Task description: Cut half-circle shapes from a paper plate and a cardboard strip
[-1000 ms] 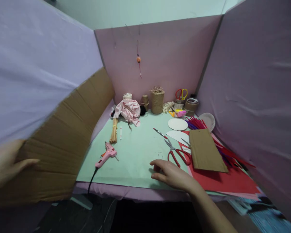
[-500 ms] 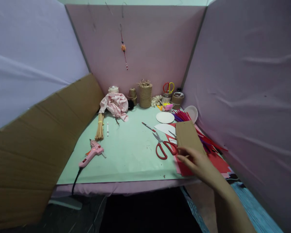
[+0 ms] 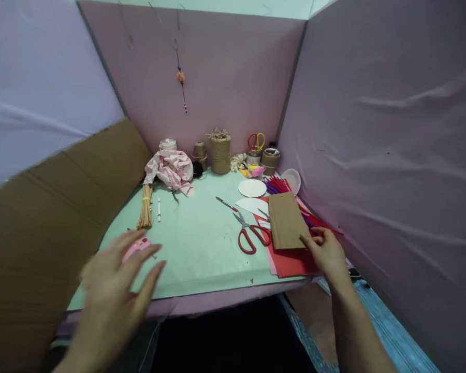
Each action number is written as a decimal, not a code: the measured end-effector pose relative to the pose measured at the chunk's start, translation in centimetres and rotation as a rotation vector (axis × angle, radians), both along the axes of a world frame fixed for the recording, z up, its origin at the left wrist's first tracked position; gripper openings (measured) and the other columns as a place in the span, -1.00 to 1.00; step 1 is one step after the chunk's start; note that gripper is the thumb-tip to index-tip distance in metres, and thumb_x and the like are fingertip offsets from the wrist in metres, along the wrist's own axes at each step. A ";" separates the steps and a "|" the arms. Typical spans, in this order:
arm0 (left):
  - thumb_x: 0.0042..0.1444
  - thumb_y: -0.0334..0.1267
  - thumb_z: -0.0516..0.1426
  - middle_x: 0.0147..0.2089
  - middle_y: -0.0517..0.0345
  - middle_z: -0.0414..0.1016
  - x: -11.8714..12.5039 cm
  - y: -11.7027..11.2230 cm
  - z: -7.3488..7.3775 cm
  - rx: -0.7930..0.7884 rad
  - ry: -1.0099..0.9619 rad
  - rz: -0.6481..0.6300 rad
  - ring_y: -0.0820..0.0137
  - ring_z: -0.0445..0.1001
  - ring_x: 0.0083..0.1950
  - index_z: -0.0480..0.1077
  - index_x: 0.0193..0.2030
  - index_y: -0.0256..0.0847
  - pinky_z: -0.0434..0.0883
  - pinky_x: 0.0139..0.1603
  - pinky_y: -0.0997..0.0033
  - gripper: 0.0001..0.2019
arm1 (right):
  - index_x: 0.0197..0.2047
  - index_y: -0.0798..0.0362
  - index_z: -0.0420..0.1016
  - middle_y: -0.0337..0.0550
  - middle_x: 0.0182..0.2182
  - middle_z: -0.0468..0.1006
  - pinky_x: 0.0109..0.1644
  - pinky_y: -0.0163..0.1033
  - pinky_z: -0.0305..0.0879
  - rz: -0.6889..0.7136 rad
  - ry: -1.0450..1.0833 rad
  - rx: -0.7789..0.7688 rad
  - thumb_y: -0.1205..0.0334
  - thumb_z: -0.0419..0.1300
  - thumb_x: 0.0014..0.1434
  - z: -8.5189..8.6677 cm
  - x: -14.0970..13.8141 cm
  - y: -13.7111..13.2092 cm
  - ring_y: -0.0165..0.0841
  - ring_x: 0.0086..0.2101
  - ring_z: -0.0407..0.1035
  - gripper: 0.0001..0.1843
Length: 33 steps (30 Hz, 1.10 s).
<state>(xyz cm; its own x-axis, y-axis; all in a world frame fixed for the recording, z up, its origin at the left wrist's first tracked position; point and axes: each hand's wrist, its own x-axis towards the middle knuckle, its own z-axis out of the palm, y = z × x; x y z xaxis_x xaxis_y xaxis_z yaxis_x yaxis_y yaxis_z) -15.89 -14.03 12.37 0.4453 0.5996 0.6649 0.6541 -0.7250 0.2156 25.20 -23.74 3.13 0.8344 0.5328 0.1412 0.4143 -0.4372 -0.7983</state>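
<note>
My left hand [image 3: 118, 285] is raised at the lower left, blurred, fingers spread and nothing in them. Behind it, largely covered, lies a pink hot glue gun [image 3: 136, 247]. On the right, my right hand [image 3: 328, 254] is at the near right corner of a cardboard rectangle [image 3: 287, 220]. Its thumb touches that corner; the other fingers are bent beyond the edge with a gap to the thumb. Under the cardboard are red sheets [image 3: 295, 264]. Scissors with red handles [image 3: 247, 241] lie open just left of it.
A large cardboard panel [image 3: 62, 207] leans along the left wall. At the back are a pink cloth [image 3: 174, 168], a twine spool [image 3: 220, 154] and jars [image 3: 271, 160]. Bundled sticks [image 3: 145, 207], a brush [image 3: 226, 203], a white oval [image 3: 252, 188] and pipe cleaners [image 3: 277, 184] lie about.
My left hand has come into view from below, over the glue gun. The right hand has shifted from the cardboard's near edge to its right corner. The camera has turned slightly right.
</note>
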 end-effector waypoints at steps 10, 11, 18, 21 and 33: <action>-0.02 -0.12 0.30 0.19 -0.15 0.39 11.4 -2.8 -7.3 -1.348 -0.686 -0.579 0.12 0.33 0.23 0.25 0.19 -0.14 0.30 0.20 0.09 -0.37 | -0.08 -0.04 0.21 -0.39 -0.53 0.45 -0.54 -0.38 0.19 0.095 0.549 0.635 -0.05 0.33 -0.01 1.0 -11.8 0.7 -0.47 -0.62 0.27 -0.47; -0.10 -0.14 0.35 0.20 -0.15 0.38 12.2 -3.0 -7.7 -1.413 -0.802 -0.651 0.12 0.32 0.25 0.28 0.17 -0.15 0.26 0.23 0.11 -0.33 | -0.10 -0.05 0.20 -0.38 -0.53 0.45 -0.52 -0.35 0.22 0.134 0.618 0.644 -0.05 0.31 0.02 0.7 -13.9 1.3 -0.45 -0.61 0.29 -0.50; -0.04 -0.20 0.31 -0.18 0.01 0.60 10.5 -0.4 -7.7 -1.294 -1.543 -0.263 0.13 0.54 -0.02 0.40 -0.11 -0.23 0.48 -0.03 0.11 -0.65 | -0.10 -0.03 0.26 -0.17 -0.36 0.49 -0.29 -0.18 0.36 0.715 0.502 0.374 -0.04 0.08 0.23 -0.3 -18.2 5.1 -0.27 -0.37 0.43 -0.70; 0.02 -0.29 0.27 -0.08 0.04 0.58 6.1 2.3 -6.6 -1.319 -1.458 -0.286 0.11 0.56 -0.05 0.34 0.07 -0.16 0.52 -0.09 0.07 -0.57 | -0.19 0.03 0.37 0.02 -0.19 0.49 -0.05 -0.08 0.27 0.638 -0.171 0.124 0.09 0.07 0.24 1.0 -13.3 6.3 -0.15 -0.13 0.37 -0.80; 0.12 -0.35 0.19 -0.02 -0.08 0.54 1.9 4.1 -7.4 -1.446 -1.245 -0.350 0.12 0.57 -0.08 0.28 0.14 -0.25 0.57 -0.34 0.35 -0.57 | -0.30 0.14 0.47 0.06 -0.39 0.57 -0.37 -0.20 0.18 0.579 -0.326 -0.568 0.08 0.15 0.07 2.9 -8.3 8.7 -0.16 -0.37 0.44 -0.72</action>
